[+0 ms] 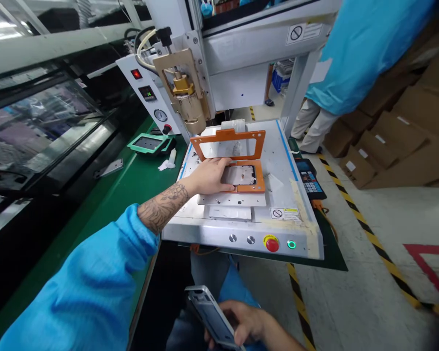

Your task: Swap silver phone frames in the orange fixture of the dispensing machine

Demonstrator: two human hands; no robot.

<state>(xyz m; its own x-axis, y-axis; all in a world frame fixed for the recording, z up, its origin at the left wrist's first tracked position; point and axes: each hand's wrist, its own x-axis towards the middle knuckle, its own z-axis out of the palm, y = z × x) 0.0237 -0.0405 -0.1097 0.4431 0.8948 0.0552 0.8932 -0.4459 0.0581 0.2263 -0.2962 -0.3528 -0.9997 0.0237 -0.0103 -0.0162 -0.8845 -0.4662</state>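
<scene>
My left hand (210, 176) reaches onto the white machine bed (281, 168) and grips the left edge of a grey phone frame (241, 174) lying in the orange fixture (246, 184). The fixture's orange lid (227, 142) stands hinged up behind it. Low in the picture, over my lap, my right hand (247, 322) is closed around a second grey phone frame (212, 317), tilted with one end pointing up left. A brass dispensing head (187, 105) hangs above the bed's back left.
A green conveyor belt (106, 204) runs along the left with a green fixture (149, 144) and a white tube (171, 158) on it. The machine's front has a red stop button (272, 243). A keypad pendant (309, 179) lies at the right. Another person in blue (354, 53) stands behind, by cardboard boxes (398, 131).
</scene>
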